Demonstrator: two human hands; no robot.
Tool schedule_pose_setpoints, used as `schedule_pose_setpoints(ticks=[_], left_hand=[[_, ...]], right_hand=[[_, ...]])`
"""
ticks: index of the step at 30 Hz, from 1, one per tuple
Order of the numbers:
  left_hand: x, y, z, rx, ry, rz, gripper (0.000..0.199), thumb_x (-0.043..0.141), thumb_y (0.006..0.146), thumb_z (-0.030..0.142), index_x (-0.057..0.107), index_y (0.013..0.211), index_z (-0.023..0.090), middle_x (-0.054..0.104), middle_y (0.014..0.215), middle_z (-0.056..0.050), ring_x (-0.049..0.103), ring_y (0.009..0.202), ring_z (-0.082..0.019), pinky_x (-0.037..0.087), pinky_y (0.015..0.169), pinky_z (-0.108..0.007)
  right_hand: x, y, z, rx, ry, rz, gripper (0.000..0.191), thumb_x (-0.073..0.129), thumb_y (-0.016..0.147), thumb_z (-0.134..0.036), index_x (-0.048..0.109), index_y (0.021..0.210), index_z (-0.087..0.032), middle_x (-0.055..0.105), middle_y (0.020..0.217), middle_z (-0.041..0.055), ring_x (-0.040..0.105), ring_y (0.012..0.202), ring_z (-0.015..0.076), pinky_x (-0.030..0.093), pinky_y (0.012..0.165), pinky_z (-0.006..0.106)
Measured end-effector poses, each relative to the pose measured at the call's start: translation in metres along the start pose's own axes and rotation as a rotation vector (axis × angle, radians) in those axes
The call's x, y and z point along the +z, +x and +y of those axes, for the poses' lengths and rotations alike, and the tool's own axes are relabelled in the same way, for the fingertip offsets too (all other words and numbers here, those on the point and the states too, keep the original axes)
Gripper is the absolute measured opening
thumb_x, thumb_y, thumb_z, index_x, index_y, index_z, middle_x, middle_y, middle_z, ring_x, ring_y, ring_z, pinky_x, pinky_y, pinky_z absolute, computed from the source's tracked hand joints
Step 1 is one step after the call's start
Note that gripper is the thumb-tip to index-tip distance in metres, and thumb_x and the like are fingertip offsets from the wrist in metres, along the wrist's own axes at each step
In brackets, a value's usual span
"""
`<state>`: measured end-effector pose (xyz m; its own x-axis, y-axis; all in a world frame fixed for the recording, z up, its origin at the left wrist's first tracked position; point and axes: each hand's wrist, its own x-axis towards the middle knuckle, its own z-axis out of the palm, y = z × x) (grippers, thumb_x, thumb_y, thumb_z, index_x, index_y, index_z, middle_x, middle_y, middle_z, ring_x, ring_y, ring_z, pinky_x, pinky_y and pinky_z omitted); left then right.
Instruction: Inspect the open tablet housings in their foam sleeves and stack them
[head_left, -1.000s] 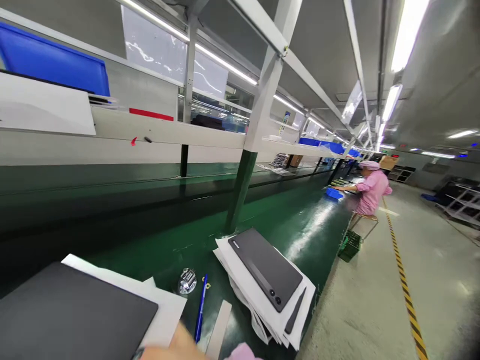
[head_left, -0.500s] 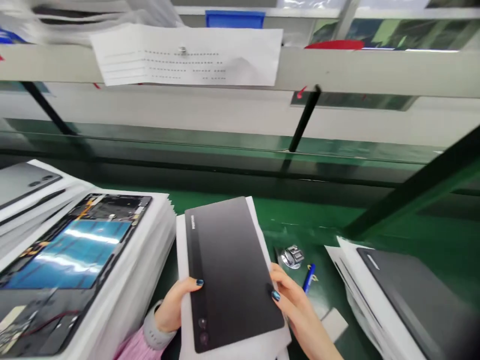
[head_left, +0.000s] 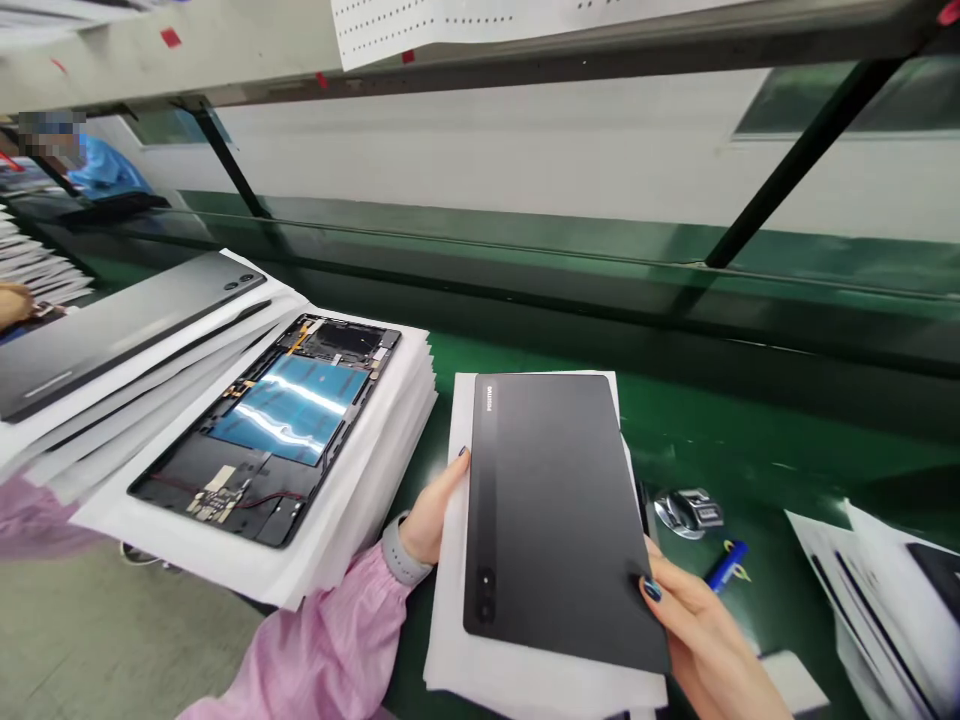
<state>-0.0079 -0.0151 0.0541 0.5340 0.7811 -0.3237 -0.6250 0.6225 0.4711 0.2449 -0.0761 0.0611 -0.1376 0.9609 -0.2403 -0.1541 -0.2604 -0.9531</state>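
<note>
A dark grey tablet back panel point(head_left: 559, 520) lies on a stack of white foam sheets point(head_left: 525, 685) at the centre. My left hand point(head_left: 431, 515) grips the left side of the sheets, its thumb at the panel's edge. On the right, my right hand point(head_left: 694, 620) holds the panel's lower right edge, thumb on top and the other fingers hidden beneath. Two small camera holes show at the panel's lower left. To the left, an opened tablet point(head_left: 270, 430) with a blue-covered battery lies on a tall stack of white sheets point(head_left: 382, 450).
A silver panel point(head_left: 127, 330) rests at the far left on more sheets. Right of my hands are a round metal object point(head_left: 688, 512), a blue pen-like item point(head_left: 726, 567) and another sheet stack point(head_left: 862, 600). A person in blue point(head_left: 112, 165) is at the upper left.
The view has turned left and down, so things appear farther right. The panel is now straighter on its sheets, and my left thumb has moved from its face to the edge.
</note>
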Motion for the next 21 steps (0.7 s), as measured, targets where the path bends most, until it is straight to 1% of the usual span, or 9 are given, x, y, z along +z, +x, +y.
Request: schedule_pose_setpoints(ticks=[4, 6, 9, 12, 14, 16, 17, 19, 21], left_hand=[[0.002, 0.0, 0.002, 0.047, -0.013, 0.054, 0.061, 0.048, 0.093, 0.052, 0.059, 0.13, 0.005, 0.071, 0.121, -0.017, 0.066, 0.11, -0.031, 0.05, 0.097, -0.043], [0.004, -0.001, 0.002, 0.046, -0.008, 0.12, 0.054, 0.052, 0.092, 0.047, 0.064, 0.124, 0.005, 0.074, 0.115, -0.016, 0.07, 0.1, -0.029, 0.053, 0.092, -0.04], [0.011, -0.004, 0.003, 0.017, 0.004, 0.306, 0.032, 0.053, 0.091, 0.026, 0.072, 0.104, 0.004, 0.079, 0.091, -0.013, 0.073, 0.074, -0.022, 0.057, 0.078, -0.033], [0.02, -0.009, 0.006, 0.012, 0.003, 0.409, 0.031, 0.045, 0.093, 0.019, 0.074, 0.087, 0.006, 0.077, 0.071, -0.007, 0.072, 0.062, -0.019, 0.057, 0.068, -0.027], [0.026, -0.012, 0.009, 0.001, 0.002, 0.418, 0.036, 0.042, 0.096, 0.024, 0.073, 0.086, 0.008, 0.076, 0.066, -0.005, 0.073, 0.063, -0.02, 0.057, 0.071, -0.027], [0.03, -0.013, 0.011, 0.024, -0.023, 0.542, 0.036, 0.042, 0.096, 0.024, 0.073, 0.087, 0.007, 0.075, 0.062, -0.006, 0.074, 0.067, -0.023, 0.059, 0.077, -0.031], [0.031, -0.012, 0.012, 0.056, -0.032, 0.584, 0.034, 0.042, 0.095, 0.021, 0.072, 0.091, 0.007, 0.075, 0.062, -0.007, 0.075, 0.072, -0.024, 0.059, 0.083, -0.034], [0.031, -0.008, 0.012, 0.129, -0.046, 0.656, 0.031, 0.042, 0.093, 0.017, 0.072, 0.097, 0.008, 0.075, 0.062, -0.006, 0.076, 0.079, -0.025, 0.057, 0.089, -0.035], [0.031, -0.004, 0.008, 0.166, -0.059, 0.697, 0.031, 0.043, 0.092, 0.014, 0.072, 0.102, 0.01, 0.077, 0.066, -0.005, 0.076, 0.087, -0.025, 0.056, 0.094, -0.035]], right_hand=[[-0.005, 0.0, 0.007, 0.009, -0.083, 0.019, 0.03, 0.076, 0.074, -0.057, 0.082, 0.084, -0.029, 0.075, 0.109, 0.0078, 0.051, 0.128, 0.0324, 0.041, 0.105, 0.036], [-0.008, 0.0, 0.013, 0.044, -0.042, 0.023, 0.027, 0.08, 0.071, -0.055, 0.081, 0.082, -0.03, 0.076, 0.106, 0.0065, 0.052, 0.127, 0.033, 0.041, 0.105, 0.037], [-0.011, 0.0, 0.021, 0.145, 0.118, 0.145, 0.027, 0.084, 0.067, -0.052, 0.081, 0.083, -0.031, 0.076, 0.109, 0.0054, 0.06, 0.117, 0.0333, 0.05, 0.096, 0.039], [-0.009, 0.002, 0.018, 0.162, 0.332, 0.216, 0.041, 0.078, 0.075, -0.052, 0.076, 0.108, -0.029, 0.074, 0.115, 0.0075, 0.068, 0.102, 0.0293, 0.056, 0.084, 0.038], [-0.005, 0.005, 0.013, 0.075, 0.506, 0.118, 0.054, 0.07, 0.081, -0.056, 0.065, 0.128, -0.03, 0.072, 0.117, 0.0079, 0.07, 0.09, 0.0242, 0.058, 0.075, 0.034], [0.002, 0.008, 0.009, -0.015, 0.628, -0.003, 0.05, 0.066, 0.085, -0.056, 0.063, 0.128, -0.032, 0.074, 0.11, 0.0038, 0.068, 0.077, 0.017, 0.057, 0.061, 0.024], [0.006, 0.009, 0.008, -0.036, 0.64, -0.058, 0.045, 0.064, 0.087, -0.057, 0.064, 0.125, -0.033, 0.073, 0.11, 0.0018, 0.068, 0.078, 0.0149, 0.055, 0.059, 0.02], [0.015, 0.01, 0.011, -0.063, 0.599, -0.085, 0.048, 0.064, 0.084, -0.064, 0.07, 0.113, -0.026, 0.074, 0.101, 0.0053, 0.068, 0.081, 0.0182, 0.056, 0.06, 0.023], [0.027, 0.008, 0.017, -0.075, 0.54, -0.106, 0.055, 0.074, 0.073, -0.065, 0.069, 0.109, -0.024, 0.073, 0.104, 0.008, 0.069, 0.087, 0.0239, 0.058, 0.068, 0.034]])
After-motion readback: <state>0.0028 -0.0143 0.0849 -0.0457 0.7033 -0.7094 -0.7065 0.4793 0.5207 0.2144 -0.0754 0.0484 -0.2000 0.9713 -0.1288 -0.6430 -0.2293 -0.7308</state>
